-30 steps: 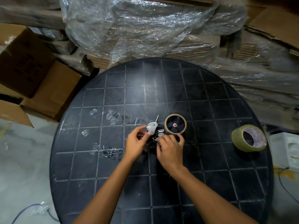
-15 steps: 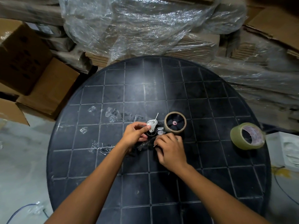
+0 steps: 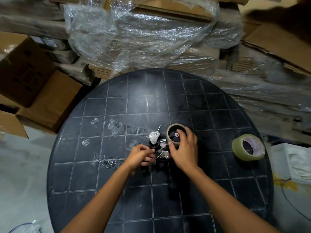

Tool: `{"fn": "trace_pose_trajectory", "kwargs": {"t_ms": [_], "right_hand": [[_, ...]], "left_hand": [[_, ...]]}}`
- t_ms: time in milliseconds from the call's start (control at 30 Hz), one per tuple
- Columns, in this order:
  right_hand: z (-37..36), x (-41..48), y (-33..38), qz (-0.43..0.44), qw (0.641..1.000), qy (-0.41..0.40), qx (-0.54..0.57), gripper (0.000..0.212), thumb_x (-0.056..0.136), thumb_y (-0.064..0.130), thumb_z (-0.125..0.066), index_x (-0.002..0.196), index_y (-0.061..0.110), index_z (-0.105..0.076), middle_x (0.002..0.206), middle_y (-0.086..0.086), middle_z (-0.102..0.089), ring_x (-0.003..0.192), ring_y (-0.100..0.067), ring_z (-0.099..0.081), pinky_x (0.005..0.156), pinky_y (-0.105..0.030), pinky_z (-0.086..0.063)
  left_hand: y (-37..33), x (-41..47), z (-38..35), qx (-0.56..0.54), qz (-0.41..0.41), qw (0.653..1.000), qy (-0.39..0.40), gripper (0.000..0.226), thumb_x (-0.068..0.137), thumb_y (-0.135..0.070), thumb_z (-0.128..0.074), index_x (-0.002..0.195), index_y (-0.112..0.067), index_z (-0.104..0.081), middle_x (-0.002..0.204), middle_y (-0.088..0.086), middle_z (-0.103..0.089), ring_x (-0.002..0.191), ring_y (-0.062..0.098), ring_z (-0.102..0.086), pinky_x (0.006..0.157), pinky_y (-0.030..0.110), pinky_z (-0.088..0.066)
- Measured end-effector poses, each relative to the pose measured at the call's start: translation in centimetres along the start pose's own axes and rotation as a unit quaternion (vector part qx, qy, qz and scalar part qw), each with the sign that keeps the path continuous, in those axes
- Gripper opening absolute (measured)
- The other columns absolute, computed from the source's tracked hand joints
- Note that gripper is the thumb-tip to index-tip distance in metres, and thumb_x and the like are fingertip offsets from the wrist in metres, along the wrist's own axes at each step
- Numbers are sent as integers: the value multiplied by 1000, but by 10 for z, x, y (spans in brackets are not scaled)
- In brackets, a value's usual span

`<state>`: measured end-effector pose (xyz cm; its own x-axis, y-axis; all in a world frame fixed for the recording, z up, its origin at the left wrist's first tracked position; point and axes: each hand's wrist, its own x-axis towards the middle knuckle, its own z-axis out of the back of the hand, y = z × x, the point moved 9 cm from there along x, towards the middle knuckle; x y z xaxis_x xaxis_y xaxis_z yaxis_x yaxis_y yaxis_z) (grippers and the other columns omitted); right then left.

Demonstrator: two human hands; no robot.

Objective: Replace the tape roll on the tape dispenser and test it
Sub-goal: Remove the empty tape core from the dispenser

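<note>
Your right hand (image 3: pixel 184 151) is curled around the spent cardboard core (image 3: pixel 175 137) on the dispenser's hub, thumb on its near edge and fingers over the far rim, so it grips the core but has not lifted it. Your left hand (image 3: pixel 142 154) is pinched shut on the lower part of the tape dispenser (image 3: pixel 159 148), just left of centre frame; exactly what it pinches is hidden by the fingers. The risk starts here: if you pull the core up crooked, it may bind on the hub and drag the whole dispenser with it, and a light pinch would probably not hold it down. The metal plate (image 3: pixel 154 137) and the thin pin sticking up beside it stand close to your left knuckles, and the cutter's teeth are likely near; a sudden release could throw your fingers onto them. The fresh tape roll (image 3: pixel 248 147) lies tilted well apart, at the right edge of the round black table (image 3: pixel 117 190), where a jolt could send it rolling off.
</note>
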<state>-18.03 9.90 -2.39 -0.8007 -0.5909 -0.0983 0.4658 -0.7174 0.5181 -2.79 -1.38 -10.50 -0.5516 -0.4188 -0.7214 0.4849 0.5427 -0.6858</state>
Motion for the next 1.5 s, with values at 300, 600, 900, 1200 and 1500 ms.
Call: {"fn": "trace_pose_trajectory", "kwargs": {"t_ms": [300, 600, 900, 1200, 1500], "right_hand": [[-28, -4, -17, -69, 985, 160, -5, 88, 88, 43, -63, 156, 18, -13, 164, -5, 19, 143, -38, -31, 105, -44, -42], [-16, -40, -21, -85, 987, 134, -7, 105, 78, 40, -77, 155, 16, -9, 154, -13, -21, 127, -39, -50, 94, -43, -50], [-20, -35, -43, -198, 958, 141, 153, 34, 78, 35, -79, 107, 17, -72, 105, -5, -74, 98, -25, -67, 83, -33, -52], [-38, -32, -46, -221, 946, 172, 164, 28, 73, 9, -67, 97, 18, -75, 93, -5, -76, 89, -26, -69, 78, -34, -57], [-49, -29, -47, -242, 933, 219, 152, 23, 78, 12, -63, 100, 12, -68, 97, -10, -71, 86, -26, -66, 65, -31, -53]], "left_hand": [[-7, -8, -5, 125, -39, 987, -89, 38, 78, 12, -67, 75, -13, -39, 54, 8, -46, 30, 7, -45, 34, 18, -35], [14, -43, 8, 99, -96, 978, -157, 31, 82, 13, -50, 80, -16, -40, 71, 14, -54, 55, 25, -62, 63, 43, -56], [-27, -112, 0, 289, -324, 871, -229, 13, 81, -4, -64, 81, -14, -56, 73, -5, -65, 68, 8, -63, 66, 22, -48], [-72, -69, -62, 705, -267, 653, -75, 22, 82, -19, -49, 100, -8, -56, 96, 14, -67, 103, 33, -52, 77, 40, -45], [-99, -6, -81, 708, -230, 666, 34, 37, 77, -43, -72, 90, -9, -64, 91, 15, -69, 91, 33, -61, 73, 36, -50]]}}
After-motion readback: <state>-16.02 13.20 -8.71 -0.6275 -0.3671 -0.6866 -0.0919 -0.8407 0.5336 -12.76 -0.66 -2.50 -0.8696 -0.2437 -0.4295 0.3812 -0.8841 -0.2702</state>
